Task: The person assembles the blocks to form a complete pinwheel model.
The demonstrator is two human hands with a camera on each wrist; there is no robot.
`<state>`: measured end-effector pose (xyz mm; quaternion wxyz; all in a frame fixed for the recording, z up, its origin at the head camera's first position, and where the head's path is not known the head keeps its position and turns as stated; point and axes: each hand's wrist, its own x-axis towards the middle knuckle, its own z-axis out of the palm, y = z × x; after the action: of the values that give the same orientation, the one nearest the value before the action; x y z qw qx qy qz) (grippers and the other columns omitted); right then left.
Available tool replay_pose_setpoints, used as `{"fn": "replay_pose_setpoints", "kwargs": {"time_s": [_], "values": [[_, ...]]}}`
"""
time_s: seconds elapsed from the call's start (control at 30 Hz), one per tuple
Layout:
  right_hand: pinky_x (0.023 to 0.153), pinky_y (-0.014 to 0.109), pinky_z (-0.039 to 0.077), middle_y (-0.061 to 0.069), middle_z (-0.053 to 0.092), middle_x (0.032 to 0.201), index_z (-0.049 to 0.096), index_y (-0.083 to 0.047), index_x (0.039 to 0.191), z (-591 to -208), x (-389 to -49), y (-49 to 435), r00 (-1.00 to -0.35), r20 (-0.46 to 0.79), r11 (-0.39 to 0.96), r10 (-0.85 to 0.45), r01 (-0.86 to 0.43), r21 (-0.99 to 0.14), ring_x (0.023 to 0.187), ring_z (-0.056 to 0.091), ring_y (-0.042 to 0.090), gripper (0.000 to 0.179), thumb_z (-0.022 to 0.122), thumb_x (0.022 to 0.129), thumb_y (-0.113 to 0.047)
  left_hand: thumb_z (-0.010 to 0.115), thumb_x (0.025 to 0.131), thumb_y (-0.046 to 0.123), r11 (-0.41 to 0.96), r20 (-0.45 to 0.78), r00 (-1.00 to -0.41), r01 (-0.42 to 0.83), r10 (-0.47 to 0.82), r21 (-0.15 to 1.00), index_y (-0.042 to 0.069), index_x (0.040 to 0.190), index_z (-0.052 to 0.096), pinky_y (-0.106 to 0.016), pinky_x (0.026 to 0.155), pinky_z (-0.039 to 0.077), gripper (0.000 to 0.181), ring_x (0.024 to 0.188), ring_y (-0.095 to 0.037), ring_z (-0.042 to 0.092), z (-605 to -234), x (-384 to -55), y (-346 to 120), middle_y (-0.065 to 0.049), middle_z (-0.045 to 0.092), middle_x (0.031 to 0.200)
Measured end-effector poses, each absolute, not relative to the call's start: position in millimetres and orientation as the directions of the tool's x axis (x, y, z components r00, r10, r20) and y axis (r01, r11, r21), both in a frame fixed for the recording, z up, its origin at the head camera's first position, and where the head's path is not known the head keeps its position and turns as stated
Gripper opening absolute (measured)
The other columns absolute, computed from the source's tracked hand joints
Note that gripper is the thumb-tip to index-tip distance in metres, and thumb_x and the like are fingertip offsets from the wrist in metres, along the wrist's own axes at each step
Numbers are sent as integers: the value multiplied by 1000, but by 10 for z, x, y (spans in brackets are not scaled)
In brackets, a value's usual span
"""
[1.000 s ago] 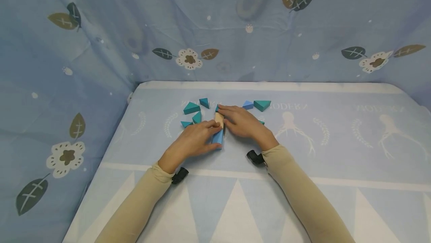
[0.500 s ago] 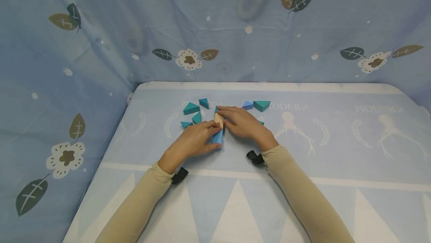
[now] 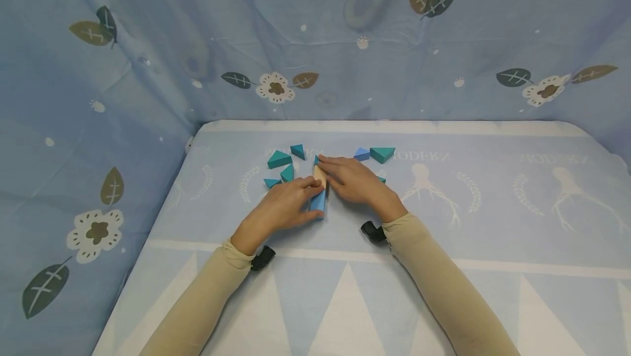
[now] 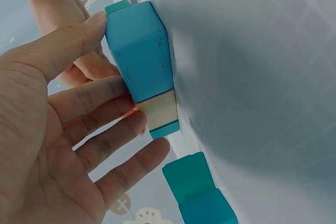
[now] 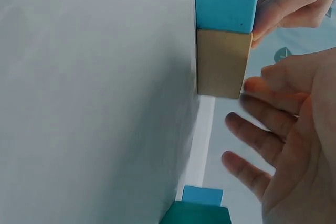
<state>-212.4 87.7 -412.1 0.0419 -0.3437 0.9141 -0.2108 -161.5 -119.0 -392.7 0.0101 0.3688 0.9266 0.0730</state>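
Observation:
In the head view a row of blocks lies across the table: a blue block [image 3: 317, 204] nearest me, a plain wooden block [image 3: 320, 174] beyond it, and a small teal triangular block [image 3: 316, 160] at the far end. My left hand [image 3: 283, 202] touches the row, its thumb at the near end of the blue block and its fingertips by the wooden one. From the right, my right hand [image 3: 357, 181] reaches over with its fingertips at the teal and wooden blocks. The right wrist view shows its fingers [image 5: 257, 135] loosely extended beside the wooden block [image 5: 223, 64].
Several teal triangular blocks [image 3: 279, 159] lie left of the row. To the right are a small blue triangular block [image 3: 362, 154] and a larger teal one [image 3: 382, 154]; another teal piece [image 3: 382, 179] is mostly hidden behind my right hand. A patterned cloth [image 3: 345, 82] hangs behind the table.
The small teal triangular block at the far end of the row has shifted slightly nearer the wooden block. Both hands stay nearly in place.

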Motion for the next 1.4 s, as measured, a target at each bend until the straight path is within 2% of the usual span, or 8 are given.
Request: {"fn": "replay_pose_setpoints", "kwargs": {"time_s": [0.13,0.27,0.33,0.43,0.63,1.0,1.27,1.4], "values": [[112,48,38,9,46,150,50,-6,143,-4076,-2131,933,-784,101,698,-612,-596,-396,136,46,31,42,49,103,-18,72,87,45,720,34,-730,680,682,137,9,133,62,-33,89,55,60,117,-19,62,-3935,-1609,-1200,-4,60,133],[98,46,48,11,62,129,63,-6,130,-4012,-2162,1052,-837,119,743,-534,-532,-407,116,59,29,33,52,101,-18,73,86,45,728,35,-736,674,676,127,9,133,62,-33,92,54,60,121,-19,60,-3937,-1605,-1195,-3,60,135],[92,44,50,10,63,123,65,-6,127,-3992,-2180,1112,-859,97,761,-503,-494,-421,108,61,27,31,52,101,-19,73,86,45,730,38,-739,671,673,128,9,133,63,-33,93,54,60,121,-19,59,-3937,-1605,-1191,-3,60,135],[89,44,51,11,62,124,64,-5,128,-3996,-2207,1189,-872,63,774,-486,-462,-432,105,61,26,32,52,101,-18,73,86,45,735,29,-743,666,668,132,9,133,62,-33,93,53,61,122,-19,59,-3936,-1604,-1188,-3,60,135],[92,43,50,13,61,128,64,-3,127,-4062,-2252,1246,-860,58,756,-508,-477,-450,107,62,27,33,51,101,-18,72,86,46,738,13,-746,660,665,139,9,134,61,-33,94,53,61,123,-19,58,-3936,-1605,-1179,-3,59,136],[103,46,46,11,60,132,65,-3,127,-4085,-2280,1230,-843,64,732,-533,-498,-465,124,56,30,32,51,102,-17,73,86,45,742,19,-751,656,660,142,9,134,61,-34,95,53,61,123,-20,58,-3938,-1602,-1198,-3,59,137],[100,50,46,13,60,130,65,-4,126,-3944,-2200,1315,-840,131,714,-527,-521,-468,120,57,33,30,52,102,-15,72,88,44,740,10,-749,655,662,154,9,134,61,-35,94,53,60,124,-20,58,-3927,-1599,-1196,-4,58,137],[98,50,47,14,61,129,65,-4,126,-3916,-2101,1405,-835,154,728,-529,-539,-423,117,58,33,30,53,101,-16,71,88,45,738,6,-746,659,665,145,10,135,61,-35,94,54,60,124,-20,57,-3923,-1607,-1198,-4,58,137]]}}
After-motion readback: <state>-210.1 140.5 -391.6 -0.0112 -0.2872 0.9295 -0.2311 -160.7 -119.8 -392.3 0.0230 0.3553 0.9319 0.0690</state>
